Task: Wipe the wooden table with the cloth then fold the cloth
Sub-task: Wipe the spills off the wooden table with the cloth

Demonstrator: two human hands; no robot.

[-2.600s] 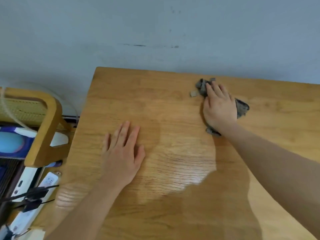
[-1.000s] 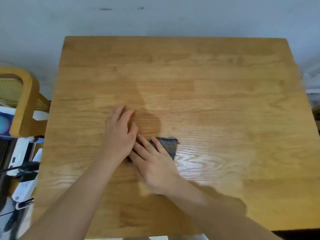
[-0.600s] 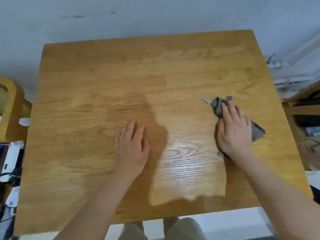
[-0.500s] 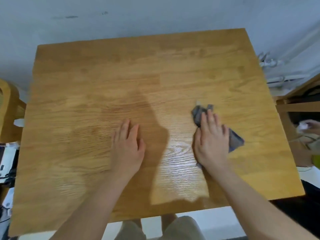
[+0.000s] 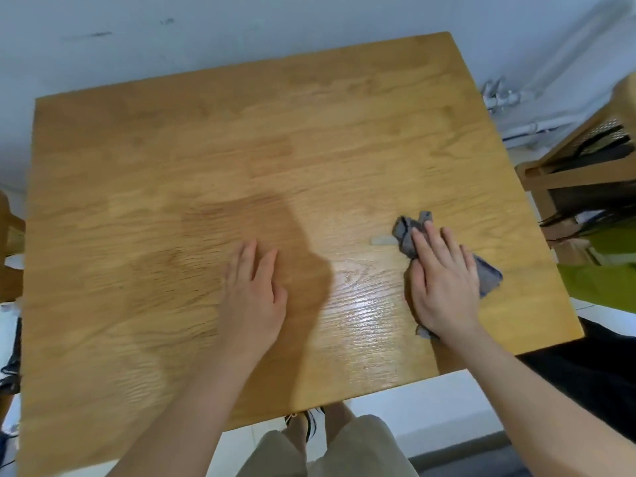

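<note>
The wooden table [image 5: 206, 149] fills most of the view. A crumpled grey cloth [image 5: 406, 232] lies on its right side, near the right edge. My right hand [image 5: 442, 284] presses flat on the cloth with fingers spread, covering its middle; cloth ends stick out above the fingertips, to the right and below the palm. A small pale tag on the cloth [image 5: 382, 240] points left. My left hand [image 5: 254, 297] rests flat on the bare wood near the middle, holding nothing.
A wooden chair [image 5: 585, 173] stands close to the table's right edge, with a green cloth-like item [image 5: 612, 280] below it. White pipes [image 5: 509, 98] run along the wall at back right. Another chair's edge [image 5: 8, 256] shows at left. My legs [image 5: 327, 449] are under the near edge.
My right hand has slid the cloth across the table: from the middle by my left hand out to the right, back a little, and now right again. The left hand stays flat.
</note>
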